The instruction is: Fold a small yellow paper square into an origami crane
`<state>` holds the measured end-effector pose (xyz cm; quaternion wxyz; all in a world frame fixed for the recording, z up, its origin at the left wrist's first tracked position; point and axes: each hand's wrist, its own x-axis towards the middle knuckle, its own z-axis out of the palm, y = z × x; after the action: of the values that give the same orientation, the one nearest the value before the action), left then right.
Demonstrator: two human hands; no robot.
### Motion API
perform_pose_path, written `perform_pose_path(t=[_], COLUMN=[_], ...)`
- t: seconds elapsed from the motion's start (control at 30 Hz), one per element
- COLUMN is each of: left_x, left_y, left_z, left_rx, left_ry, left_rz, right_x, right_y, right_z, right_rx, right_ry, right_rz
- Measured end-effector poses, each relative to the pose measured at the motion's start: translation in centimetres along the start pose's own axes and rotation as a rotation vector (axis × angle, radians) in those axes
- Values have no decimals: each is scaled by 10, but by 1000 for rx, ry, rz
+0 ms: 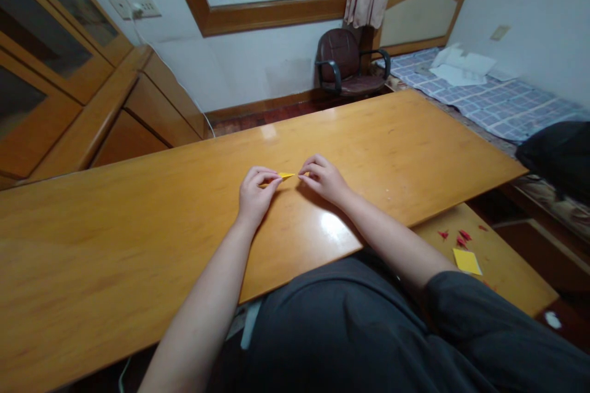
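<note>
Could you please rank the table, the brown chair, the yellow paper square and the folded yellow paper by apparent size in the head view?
1. table
2. brown chair, farther off
3. yellow paper square
4. folded yellow paper, partly hidden by fingers

No writing, label, brand, number or sign can be read here. The yellow paper (286, 176) pinched over the worktop (138, 227) looks plain. The white sheets (461, 66) on the bed (507, 107) lie too far off to tell any print. The wall socket (136, 8) is too small to show any marks.
</note>
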<state>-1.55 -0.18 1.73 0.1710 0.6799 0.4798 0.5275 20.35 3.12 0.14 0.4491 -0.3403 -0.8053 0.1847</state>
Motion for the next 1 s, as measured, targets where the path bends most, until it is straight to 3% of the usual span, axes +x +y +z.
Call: perform_pose_path(t=[0.27,0.5,0.77,1.0], left_x=[1,-1,0,-1], left_y=[-9,-8,-6,-11], left_z=[3,4,5,9], left_rx=[-182,-463,-482,-354], left_ry=[-170,-212,-206,-200], left_rz=[-300,-608,-639,-529], right_x=[3,2,4,3], right_y=[-10,-9,-11,-11], right_z=[4,4,4,5], right_rx=[164,351,457,438], right_ry=[-99,-181,-195,-240], right_rz=[176,394,503,556])
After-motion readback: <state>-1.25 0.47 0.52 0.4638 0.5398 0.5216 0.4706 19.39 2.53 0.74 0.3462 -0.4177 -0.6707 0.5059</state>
